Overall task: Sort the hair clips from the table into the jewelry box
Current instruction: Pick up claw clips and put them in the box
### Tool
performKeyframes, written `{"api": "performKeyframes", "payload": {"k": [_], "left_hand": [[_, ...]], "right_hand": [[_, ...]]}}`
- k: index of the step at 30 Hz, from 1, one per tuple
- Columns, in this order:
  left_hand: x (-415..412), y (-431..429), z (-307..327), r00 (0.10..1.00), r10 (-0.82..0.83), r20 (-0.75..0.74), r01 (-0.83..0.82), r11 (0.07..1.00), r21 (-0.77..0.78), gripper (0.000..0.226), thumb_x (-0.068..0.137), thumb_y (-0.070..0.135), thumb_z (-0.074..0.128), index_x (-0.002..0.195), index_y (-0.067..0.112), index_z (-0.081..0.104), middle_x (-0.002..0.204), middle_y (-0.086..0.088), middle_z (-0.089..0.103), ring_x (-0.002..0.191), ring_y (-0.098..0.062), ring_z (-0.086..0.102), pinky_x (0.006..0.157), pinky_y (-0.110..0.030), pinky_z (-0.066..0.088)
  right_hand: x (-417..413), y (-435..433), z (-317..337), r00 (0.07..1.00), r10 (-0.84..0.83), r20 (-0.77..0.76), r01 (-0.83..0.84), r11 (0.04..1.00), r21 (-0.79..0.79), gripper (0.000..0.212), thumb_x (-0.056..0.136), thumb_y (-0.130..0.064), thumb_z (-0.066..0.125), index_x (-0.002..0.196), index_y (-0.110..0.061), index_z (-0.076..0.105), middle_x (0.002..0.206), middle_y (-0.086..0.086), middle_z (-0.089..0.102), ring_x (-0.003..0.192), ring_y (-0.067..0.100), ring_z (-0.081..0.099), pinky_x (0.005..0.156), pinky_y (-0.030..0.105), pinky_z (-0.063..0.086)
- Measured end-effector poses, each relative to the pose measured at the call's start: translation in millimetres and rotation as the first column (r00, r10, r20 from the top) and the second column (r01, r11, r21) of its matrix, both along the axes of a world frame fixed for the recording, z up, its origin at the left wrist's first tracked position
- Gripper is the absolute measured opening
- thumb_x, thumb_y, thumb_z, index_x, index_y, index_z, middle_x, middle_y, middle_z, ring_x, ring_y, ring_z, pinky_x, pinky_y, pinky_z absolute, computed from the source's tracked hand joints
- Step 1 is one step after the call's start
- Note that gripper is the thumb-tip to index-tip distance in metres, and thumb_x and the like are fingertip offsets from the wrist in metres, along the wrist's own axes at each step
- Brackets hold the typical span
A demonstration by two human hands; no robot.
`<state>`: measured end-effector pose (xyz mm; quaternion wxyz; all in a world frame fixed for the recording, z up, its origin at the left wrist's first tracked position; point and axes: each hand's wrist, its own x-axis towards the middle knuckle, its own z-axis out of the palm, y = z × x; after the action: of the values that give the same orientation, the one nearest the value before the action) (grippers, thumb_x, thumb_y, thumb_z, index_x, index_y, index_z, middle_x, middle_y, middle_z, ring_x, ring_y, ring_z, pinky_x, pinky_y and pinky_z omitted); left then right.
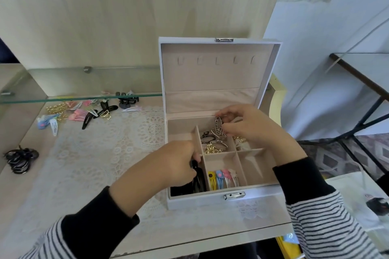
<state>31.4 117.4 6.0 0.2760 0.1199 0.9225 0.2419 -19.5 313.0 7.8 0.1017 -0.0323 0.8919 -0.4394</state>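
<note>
Over the jewelry box [200,201], right hand [248,126] pinches an oval clip [218,125]; left hand [174,162] grips black clips [199,181].

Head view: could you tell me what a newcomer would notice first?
An open jewelry box sits at centre. Over its back compartment the right grip pinches an oval metal clip; the left grip holds black clips in its left compartment. Loose hair clips lie far left.

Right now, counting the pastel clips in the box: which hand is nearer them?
Left. The left hand is just left of the pastel clips; the right hand is farther back.
</note>
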Motion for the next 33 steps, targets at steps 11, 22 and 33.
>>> {"api": "performKeyframes", "payload": {"k": [11, 22, 33], "left_hand": [[3.4, 4.7, -5.2, 0.997, 0.022, -0.078, -0.027, 0.997, -0.066, 0.028, 0.095, 0.014, 0.058, 0.121, 0.021, 0.053, 0.102, 0.0, 0.049, 0.092, -0.016, 0.053, 0.073, -0.022, 0.041], [13.5, 10.8, -10.1, 0.939, -0.15, -0.31, 0.04, 0.941, -0.337, 0.026, 0.092, 0.009, 0.058, 0.117, 0.013, 0.061, 0.115, -0.007, 0.055, 0.101, -0.026, 0.059, 0.078, -0.032, 0.046], [5.0, 17.6, -19.2, 0.958, -0.25, -0.143, 0.123, 0.803, -0.583, 0.028, 0.095, 0.01, 0.059, 0.122, 0.009, 0.062, 0.093, -0.012, 0.058, 0.098, -0.026, 0.061, 0.073, -0.029, 0.041]], "right_hand": [[1.9, -23.6, -4.7, 0.988, 0.152, 0.036, -0.156, 0.971, 0.183, 0.005, 0.084, -0.014, 0.067, 0.089, -0.016, 0.066, 0.084, 0.0, 0.068, 0.079, 0.013, 0.065, 0.066, 0.02, 0.049], [1.1, -22.6, -9.2, 0.988, 0.153, 0.004, -0.15, 0.964, 0.219, 0.005, 0.087, -0.018, 0.066, 0.089, -0.021, 0.069, 0.083, -0.009, 0.063, 0.077, 0.006, 0.059, 0.063, 0.016, 0.042], [3.2, -21.3, -12.5, 0.99, 0.127, -0.065, -0.113, 0.975, 0.19, 0.008, 0.089, -0.016, 0.061, 0.09, -0.02, 0.068, 0.088, -0.007, 0.064, 0.084, 0.005, 0.057, 0.068, 0.013, 0.041]]}}
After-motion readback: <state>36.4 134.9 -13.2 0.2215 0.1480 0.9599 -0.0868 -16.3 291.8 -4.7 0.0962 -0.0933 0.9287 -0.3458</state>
